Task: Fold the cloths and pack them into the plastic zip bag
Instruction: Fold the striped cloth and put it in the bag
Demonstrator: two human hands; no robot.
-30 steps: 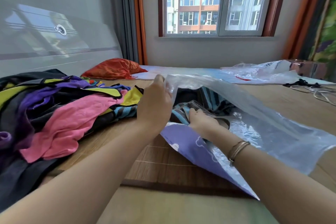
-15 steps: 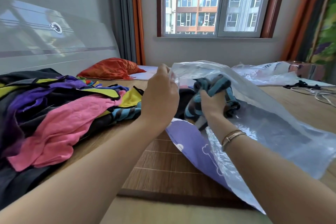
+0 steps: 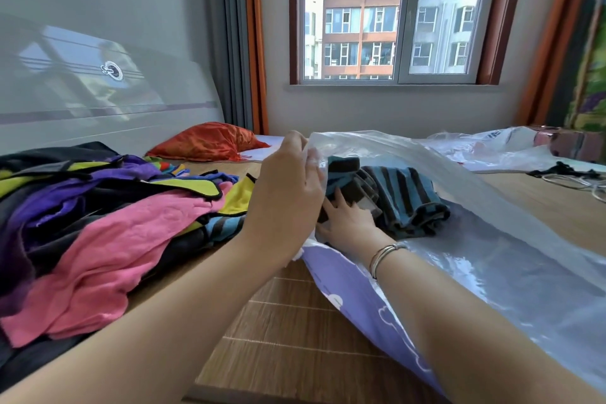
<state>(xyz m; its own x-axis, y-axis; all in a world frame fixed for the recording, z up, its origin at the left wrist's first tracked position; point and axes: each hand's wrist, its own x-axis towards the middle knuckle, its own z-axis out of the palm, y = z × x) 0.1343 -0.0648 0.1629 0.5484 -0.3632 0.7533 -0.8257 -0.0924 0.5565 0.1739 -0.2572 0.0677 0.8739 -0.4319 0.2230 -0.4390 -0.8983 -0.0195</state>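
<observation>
Many loose cloths [image 3: 108,226] heaped at left on the bed mat [image 3: 295,348], pink one uppermost; soft, light, floppy, best gathered by a folded edge, not a corner. Left hand [image 3: 285,203] pinches the upper lip of the plastic zip bag [image 3: 511,272], holding the mouth open; film thin and slick, likely to slip. Right hand [image 3: 347,220], fingers spread, presses the striped folded cloth [image 3: 403,200] inside the bag.

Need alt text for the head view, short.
A person's left hand holds up the mouth of a clear plastic zip bag while the right hand reaches inside against a striped blue cloth. A pile of coloured cloths lies to the left.
</observation>
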